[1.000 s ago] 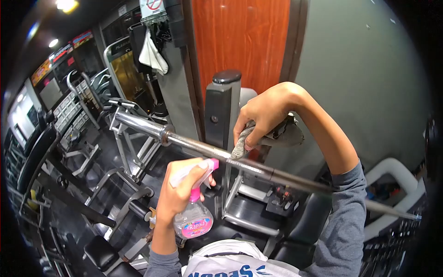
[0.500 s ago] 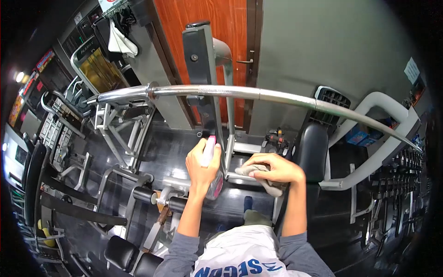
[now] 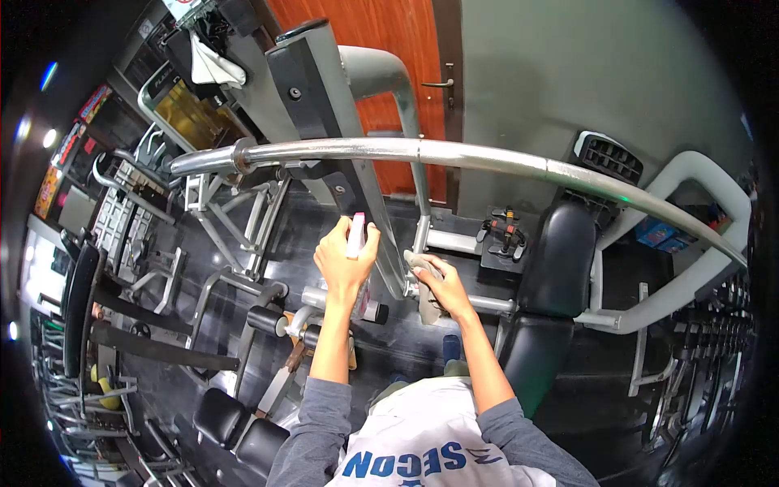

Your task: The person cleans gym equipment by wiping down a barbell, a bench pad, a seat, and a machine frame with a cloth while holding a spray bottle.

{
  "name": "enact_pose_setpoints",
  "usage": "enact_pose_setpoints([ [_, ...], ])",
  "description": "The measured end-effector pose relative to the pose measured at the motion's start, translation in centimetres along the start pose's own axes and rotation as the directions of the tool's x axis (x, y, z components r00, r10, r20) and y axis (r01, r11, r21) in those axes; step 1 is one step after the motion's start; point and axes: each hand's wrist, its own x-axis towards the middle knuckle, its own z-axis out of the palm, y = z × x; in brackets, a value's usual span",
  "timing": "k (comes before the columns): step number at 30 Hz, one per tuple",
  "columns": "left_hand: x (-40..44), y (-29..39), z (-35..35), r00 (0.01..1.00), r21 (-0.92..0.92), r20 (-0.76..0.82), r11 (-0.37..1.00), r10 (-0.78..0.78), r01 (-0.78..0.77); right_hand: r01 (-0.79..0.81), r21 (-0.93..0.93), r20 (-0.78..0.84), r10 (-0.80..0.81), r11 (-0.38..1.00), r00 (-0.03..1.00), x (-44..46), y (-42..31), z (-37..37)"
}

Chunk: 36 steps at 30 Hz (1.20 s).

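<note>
My left hand is wrapped round a spray bottle with a white and pink spray head; most of the bottle's body is hidden behind the hand and wrist. To its right, my right hand grips a grey-beige cloth, part of which hangs down below the fingers. Both hands are held out in front of my body. A long metal barbell crosses the view beyond them, apart from both hands. It passes in front of a dark upright post of the rack.
A padded black bench stands to the right, near dumbbell racks. Gym machines with black roller pads are low on the left. Behind the post are an orange-brown door and a grey wall.
The view has shifted, with the post now leaning more. Both hands have moved farther forward, and my right hand has come left with the cloth, which now hangs straighter.
</note>
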Motion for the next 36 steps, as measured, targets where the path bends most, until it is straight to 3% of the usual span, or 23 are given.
enact_pose_setpoints([
  [3, 0.1, -0.1, 0.8, 0.999, 0.038, -0.032, 0.999, -0.008, 0.009, -0.047, 0.007, -0.019, 0.047, 0.999, 0.999, 2.2, 0.4, -0.4],
  [5, 0.1, 0.2, 0.8, 0.998, 0.069, 0.002, 0.996, -0.066, 0.065, 0.043, -0.024, -0.092, -0.045, 0.999, 0.995, 3.3, 0.6, -0.5],
  [6, 0.0, 0.3, 0.8, 0.997, 0.082, -0.004, 0.994, -0.072, 0.072, 0.013, 0.031, -0.072, -0.011, 0.999, 0.997, 3.9, 0.8, -0.5],
  [9, -0.5, 0.1, 0.9, 0.999, 0.061, -0.041, 0.998, -0.032, 0.035, 0.013, 0.046, -0.085, -0.009, 0.999, 0.996, 5.3, 1.3, -0.1],
  [12, -0.7, -1.7, 0.9, 0.999, 0.110, -0.018, 0.993, -0.036, 0.038, 0.161, -0.004, -0.079, -0.161, 0.987, 0.984, 7.5, 1.2, 1.2],
  [13, -0.7, -2.4, 1.0, 0.996, 0.031, 0.028, 0.996, -0.079, 0.078, 0.239, -0.068, -0.104, -0.245, 0.969, 0.964, 8.5, 0.9, 2.0],
  [14, -0.7, -2.8, 0.9, 0.990, -0.046, 0.078, 0.992, -0.118, 0.121, 0.162, -0.039, -0.103, -0.165, 0.986, 0.981, 8.4, -2.3, 3.3],
  [15, -0.8, -2.9, 1.0, 0.989, -0.037, 0.077, 0.991, -0.125, 0.128, 0.433, -0.203, -0.131, -0.462, 0.878, 0.877, 10.5, -1.9, 4.1],
  [17, -0.6, -2.9, 1.2, 0.983, -0.192, 0.070, 0.965, -0.170, 0.180, 0.554, -0.180, -0.214, -0.582, 0.813, 0.784, 13.1, -3.1, 6.9],
  [19, -0.1, -3.2, 1.3, 0.987, -0.195, 0.073, 0.969, -0.141, 0.153, 0.527, -0.206, -0.137, -0.558, 0.824, 0.818, 13.8, -4.5, 8.6],
  [20, 0.1, -3.3, 1.3, 0.984, -0.293, 0.089, 0.940, -0.156, 0.175, 0.579, -0.236, -0.159, -0.619, 0.780, 0.769, 13.8, -4.7, 9.5],
  [21, 0.3, -3.6, 1.4, 0.980, -0.390, 0.106, 0.899, -0.170, 0.198, 0.556, -0.211, -0.181, -0.591, 0.804, 0.786, 13.4, -4.3, 9.7],
  [24, 0.5, -4.9, 1.0, 0.949, -0.460, 0.242, 0.837, -0.204, 0.297, 0.488, -0.294, -0.263, -0.561, 0.822, 0.785, 13.2, 0.4, 9.5],
  [27, 0.3, -4.2, 1.2, 0.935, -0.480, 0.237, 0.805, -0.264, 0.348, 0.357, -0.294, -0.380, -0.452, 0.886, 0.808, 14.3, 4.5, 8.7],
  [29, 0.3, -4.2, 1.2, 0.942, -0.481, 0.242, 0.814, -0.234, 0.325, 0.361, -0.261, -0.434, -0.443, 0.895, 0.784, 14.8, 1.3, 9.4],
  [33, 0.4, -4.5, 0.8, 0.949, -0.501, 0.252, 0.813, -0.191, 0.296, 0.520, -0.270, -0.296, -0.584, 0.810, 0.756, 14.5, -5.5, 11.2],
  [36, 0.3, -4.9, 0.8, 0.940, -0.540, 0.287, 0.780, -0.182, 0.316, 0.505, -0.311, -0.270, -0.584, 0.805, 0.765, 13.4, -5.7, 11.1],
])
